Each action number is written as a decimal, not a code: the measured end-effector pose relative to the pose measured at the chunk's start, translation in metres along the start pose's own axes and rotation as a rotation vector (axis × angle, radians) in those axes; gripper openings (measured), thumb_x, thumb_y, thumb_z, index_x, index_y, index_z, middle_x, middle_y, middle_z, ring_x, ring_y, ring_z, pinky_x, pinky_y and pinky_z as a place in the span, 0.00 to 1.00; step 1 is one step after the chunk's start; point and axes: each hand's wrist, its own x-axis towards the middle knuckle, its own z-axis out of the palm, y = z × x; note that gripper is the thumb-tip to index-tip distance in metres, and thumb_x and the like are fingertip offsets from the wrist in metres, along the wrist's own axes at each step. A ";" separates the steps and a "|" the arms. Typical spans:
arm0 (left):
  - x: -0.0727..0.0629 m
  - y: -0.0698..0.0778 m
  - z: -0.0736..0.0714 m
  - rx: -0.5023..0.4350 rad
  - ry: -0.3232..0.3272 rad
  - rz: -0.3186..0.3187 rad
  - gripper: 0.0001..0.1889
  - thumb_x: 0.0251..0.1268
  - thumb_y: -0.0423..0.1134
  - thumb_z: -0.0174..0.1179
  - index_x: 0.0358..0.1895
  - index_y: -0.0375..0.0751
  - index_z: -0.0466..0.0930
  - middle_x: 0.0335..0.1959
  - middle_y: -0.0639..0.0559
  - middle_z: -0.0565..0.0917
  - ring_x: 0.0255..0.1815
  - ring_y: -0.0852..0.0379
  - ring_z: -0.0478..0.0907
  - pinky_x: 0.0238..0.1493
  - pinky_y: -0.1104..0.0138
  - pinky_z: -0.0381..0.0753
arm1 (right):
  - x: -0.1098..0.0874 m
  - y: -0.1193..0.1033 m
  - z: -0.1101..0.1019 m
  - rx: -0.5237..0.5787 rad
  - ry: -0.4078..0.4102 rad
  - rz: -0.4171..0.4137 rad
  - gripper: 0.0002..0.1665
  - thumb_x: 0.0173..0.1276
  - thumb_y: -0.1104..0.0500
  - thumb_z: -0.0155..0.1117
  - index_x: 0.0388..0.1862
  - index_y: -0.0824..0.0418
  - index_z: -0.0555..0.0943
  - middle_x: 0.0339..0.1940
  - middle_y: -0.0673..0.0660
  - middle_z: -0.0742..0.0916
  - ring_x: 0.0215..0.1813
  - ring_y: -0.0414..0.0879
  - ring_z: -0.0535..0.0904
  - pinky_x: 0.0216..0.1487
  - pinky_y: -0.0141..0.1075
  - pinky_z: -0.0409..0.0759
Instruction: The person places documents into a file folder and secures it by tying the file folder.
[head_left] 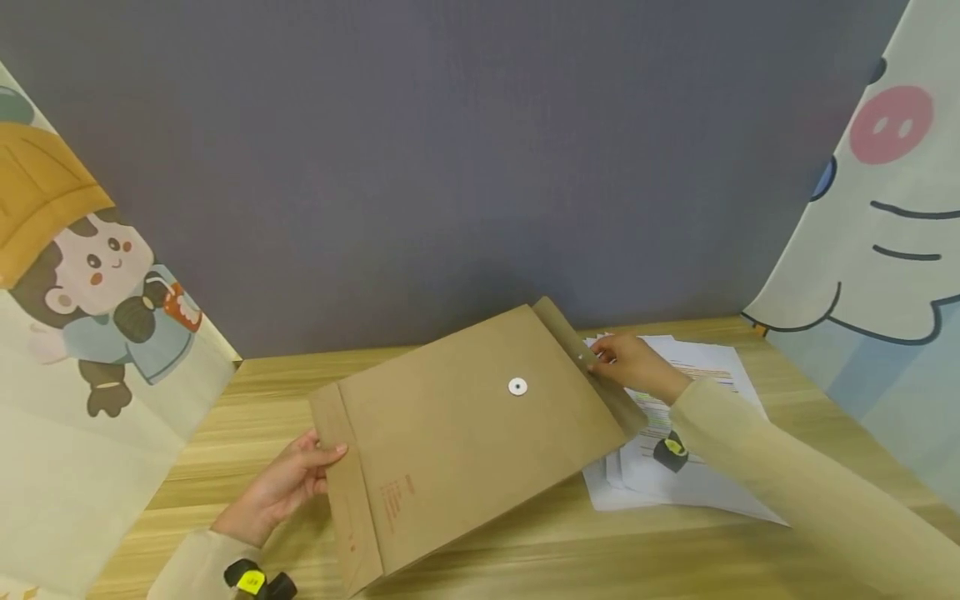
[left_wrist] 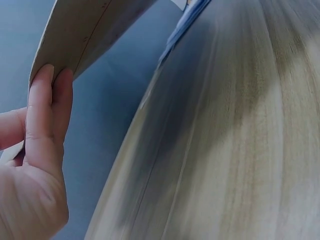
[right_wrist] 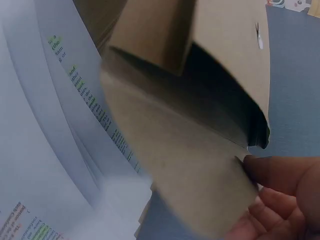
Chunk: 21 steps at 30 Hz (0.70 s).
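A brown kraft paper file envelope (head_left: 450, 433) is held up at a slant over the table, with a white round button (head_left: 517, 387) on its face and small red print near one corner. My left hand (head_left: 288, 483) grips its closed end, thumb on the front and fingers behind. At the other end my right hand (head_left: 637, 365) pinches the envelope's flap (head_left: 564, 329) between thumb and fingers. In the right wrist view the flap (right_wrist: 175, 155) is folded out and the envelope's mouth gapes, dark inside.
Several loose printed sheets (head_left: 720, 467) with coloured highlighting lie in a spread pile on the wooden table (head_left: 555, 550), under and beside the right forearm. A grey panel (head_left: 465, 167) rises behind the table. Cartoon-printed curtains (head_left: 885, 250) hang at both sides.
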 end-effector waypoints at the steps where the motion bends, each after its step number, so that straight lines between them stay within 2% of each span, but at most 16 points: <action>1: 0.000 0.000 0.000 -0.004 -0.005 -0.001 0.16 0.72 0.25 0.39 0.53 0.48 0.68 0.43 0.50 0.83 0.39 0.56 0.84 0.40 0.66 0.82 | 0.000 0.001 0.000 0.002 0.000 -0.007 0.13 0.62 0.64 0.62 0.42 0.73 0.77 0.29 0.60 0.84 0.33 0.48 0.79 0.34 0.36 0.75; 4: 0.000 0.001 -0.001 0.003 -0.020 -0.015 0.17 0.72 0.25 0.38 0.53 0.49 0.69 0.43 0.51 0.83 0.39 0.57 0.84 0.40 0.65 0.82 | 0.000 0.003 0.001 0.011 0.000 -0.011 0.10 0.61 0.65 0.62 0.39 0.72 0.78 0.27 0.57 0.84 0.30 0.43 0.77 0.32 0.35 0.74; 7: 0.001 0.004 -0.006 0.045 -0.027 -0.042 0.15 0.72 0.27 0.40 0.52 0.49 0.69 0.42 0.52 0.84 0.39 0.57 0.84 0.40 0.65 0.82 | -0.001 0.006 0.000 0.058 -0.010 0.022 0.10 0.60 0.65 0.62 0.38 0.70 0.78 0.25 0.56 0.85 0.27 0.41 0.76 0.29 0.34 0.75; 12: 0.006 0.011 -0.020 0.190 -0.023 -0.098 0.11 0.72 0.32 0.45 0.53 0.48 0.69 0.44 0.54 0.83 0.42 0.57 0.82 0.42 0.63 0.82 | -0.003 0.012 0.002 0.265 -0.075 0.123 0.12 0.61 0.66 0.60 0.41 0.73 0.77 0.24 0.53 0.84 0.26 0.41 0.78 0.27 0.35 0.79; 14: 0.008 0.015 -0.025 0.275 0.009 -0.131 0.12 0.72 0.34 0.47 0.55 0.44 0.68 0.44 0.55 0.82 0.42 0.57 0.82 0.42 0.62 0.82 | -0.003 0.011 0.004 0.328 -0.101 0.160 0.12 0.61 0.66 0.60 0.42 0.73 0.76 0.23 0.51 0.83 0.26 0.40 0.78 0.27 0.36 0.80; 16: 0.010 0.019 -0.030 0.380 0.056 -0.172 0.17 0.72 0.36 0.48 0.60 0.35 0.64 0.46 0.53 0.79 0.43 0.57 0.80 0.42 0.62 0.82 | -0.004 0.008 0.007 0.367 -0.119 0.192 0.13 0.61 0.66 0.59 0.43 0.73 0.75 0.23 0.50 0.83 0.26 0.40 0.77 0.27 0.36 0.80; 18: 0.012 0.024 -0.031 0.476 0.123 -0.217 0.26 0.71 0.38 0.50 0.65 0.26 0.55 0.50 0.44 0.77 0.43 0.57 0.79 0.41 0.62 0.82 | -0.005 0.005 0.010 0.380 -0.130 0.215 0.13 0.60 0.66 0.59 0.43 0.73 0.74 0.22 0.49 0.82 0.26 0.40 0.76 0.26 0.35 0.79; 21: 0.014 0.030 -0.037 0.588 0.195 -0.274 0.38 0.71 0.39 0.51 0.68 0.18 0.38 0.59 0.23 0.64 0.50 0.53 0.76 0.42 0.62 0.81 | -0.006 0.001 0.016 0.412 -0.146 0.245 0.16 0.60 0.65 0.60 0.45 0.73 0.73 0.23 0.49 0.80 0.25 0.40 0.74 0.25 0.33 0.78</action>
